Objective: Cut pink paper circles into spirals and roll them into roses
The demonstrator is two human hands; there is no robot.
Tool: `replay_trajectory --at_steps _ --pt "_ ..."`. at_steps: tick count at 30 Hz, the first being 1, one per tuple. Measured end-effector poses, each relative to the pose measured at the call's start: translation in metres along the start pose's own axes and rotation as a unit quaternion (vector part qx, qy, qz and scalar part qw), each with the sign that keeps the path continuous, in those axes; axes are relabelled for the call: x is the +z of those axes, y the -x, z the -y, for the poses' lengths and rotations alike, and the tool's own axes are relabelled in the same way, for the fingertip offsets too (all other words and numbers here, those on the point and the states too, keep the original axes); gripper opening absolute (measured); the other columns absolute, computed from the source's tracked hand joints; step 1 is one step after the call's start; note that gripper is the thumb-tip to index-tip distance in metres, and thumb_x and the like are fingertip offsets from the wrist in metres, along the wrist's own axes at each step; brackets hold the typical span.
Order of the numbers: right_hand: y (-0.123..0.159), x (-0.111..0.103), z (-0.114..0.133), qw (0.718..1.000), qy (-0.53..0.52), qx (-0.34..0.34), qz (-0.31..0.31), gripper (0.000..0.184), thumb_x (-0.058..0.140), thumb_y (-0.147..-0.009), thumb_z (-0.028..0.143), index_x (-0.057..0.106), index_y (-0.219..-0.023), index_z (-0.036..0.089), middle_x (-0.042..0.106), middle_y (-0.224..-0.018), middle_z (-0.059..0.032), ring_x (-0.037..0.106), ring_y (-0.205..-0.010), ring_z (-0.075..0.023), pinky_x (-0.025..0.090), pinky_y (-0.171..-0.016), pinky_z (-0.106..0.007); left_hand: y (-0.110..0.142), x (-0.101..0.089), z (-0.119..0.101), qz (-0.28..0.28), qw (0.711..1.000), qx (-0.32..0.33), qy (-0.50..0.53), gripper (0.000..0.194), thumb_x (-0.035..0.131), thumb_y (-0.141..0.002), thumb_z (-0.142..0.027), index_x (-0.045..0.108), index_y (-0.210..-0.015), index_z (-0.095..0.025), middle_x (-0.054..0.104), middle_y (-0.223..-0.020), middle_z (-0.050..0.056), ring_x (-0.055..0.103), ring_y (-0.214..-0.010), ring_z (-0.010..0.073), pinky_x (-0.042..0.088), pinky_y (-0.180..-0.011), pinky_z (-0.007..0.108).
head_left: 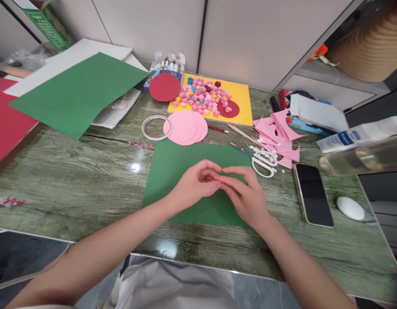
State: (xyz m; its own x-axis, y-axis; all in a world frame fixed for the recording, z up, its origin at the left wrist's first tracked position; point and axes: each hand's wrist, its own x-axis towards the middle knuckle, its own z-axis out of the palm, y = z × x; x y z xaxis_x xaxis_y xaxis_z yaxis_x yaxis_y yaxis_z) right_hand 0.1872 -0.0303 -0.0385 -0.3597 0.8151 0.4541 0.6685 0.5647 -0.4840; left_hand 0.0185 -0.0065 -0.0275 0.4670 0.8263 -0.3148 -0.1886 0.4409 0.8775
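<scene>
My left hand (196,183) and my right hand (250,194) meet at the fingertips above a green paper sheet (182,210). Between them they pinch a small piece of pink paper (212,191), mostly hidden behind the fingers. A stack of pink paper circles (187,127) lies just beyond the sheet, touched on its left by a roll of tape (156,128). Scissors (264,163) with white handles rest at the sheet's upper right corner. Farther back, many small rolled paper rosettes (205,96), mostly pink, are heaped on a yellow sheet (243,92).
Pink paper scraps (278,135), a wooden stick (243,134) and a red pencil (218,128) lie behind the scissors. At right are a phone (313,195), a white mouse (350,208) and a bottle (365,154). A red circle (164,87) leans against markers (168,66); large green paper (79,92) lies left.
</scene>
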Motion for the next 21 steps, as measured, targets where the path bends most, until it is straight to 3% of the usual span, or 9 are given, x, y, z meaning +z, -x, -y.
replay_trajectory --at_steps 8,21 --pt "-0.0009 -0.0002 0.001 0.998 0.011 -0.002 -0.058 0.008 0.065 -0.079 0.016 0.062 -0.08 0.023 0.06 -0.094 -0.0051 0.057 -0.085 -0.0202 0.046 -0.073 -0.039 0.0013 0.0008 0.0029 0.024 1.0 0.007 -0.005 0.025 0.065 -0.07 -0.015 0.053 -0.092 -0.016 0.062 -0.08 0.001 0.058 -0.074 0.0094 0.045 -0.068 0.023" --pt "-0.0004 -0.0009 0.0013 0.999 -0.003 0.021 -0.042 0.015 0.065 -0.077 0.018 0.053 -0.069 0.021 0.059 -0.094 -0.0051 0.056 -0.087 -0.0216 0.044 -0.074 -0.039 0.0021 0.0029 0.0096 0.029 0.998 0.038 -0.034 0.023 0.064 -0.072 -0.015 0.053 -0.092 -0.015 0.063 -0.082 0.003 0.06 -0.077 0.011 0.047 -0.074 0.026"
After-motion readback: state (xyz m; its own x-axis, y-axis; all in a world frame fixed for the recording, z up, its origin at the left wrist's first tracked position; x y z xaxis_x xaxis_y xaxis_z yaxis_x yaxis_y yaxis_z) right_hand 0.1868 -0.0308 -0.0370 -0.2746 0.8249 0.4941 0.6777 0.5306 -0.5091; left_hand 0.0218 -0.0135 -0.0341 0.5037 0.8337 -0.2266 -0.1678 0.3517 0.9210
